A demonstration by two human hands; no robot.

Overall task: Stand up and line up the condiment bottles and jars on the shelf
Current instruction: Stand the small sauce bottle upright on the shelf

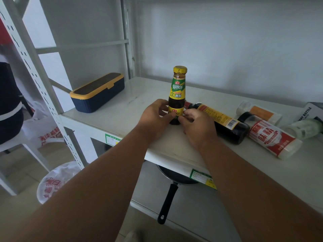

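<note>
Near shelf (pixel 122 109) front edge, left hand (pixel 153 116) and right hand (pixel 197 124) both grasp base of upright sauce bottle (pixel 176 95), yellow cap, dark contents. Bare shelf room to its left. Right: dark soy bottle (pixel 222 121) lying down, neck behind the hands; MSG bag (pixel 272 138); two jars flat, contents unclear. Blue lidded box (pixel 97 92) back left, shut. Pan (pixel 174 177) below, partly hidden

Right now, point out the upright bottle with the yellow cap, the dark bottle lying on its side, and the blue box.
Upright bottle with the yellow cap (pixel 176 89): head view, on its green label.
Dark bottle lying on its side (pixel 225 121): head view, on its yellow label.
Blue box (pixel 97 98): head view, on its front wall.
</note>
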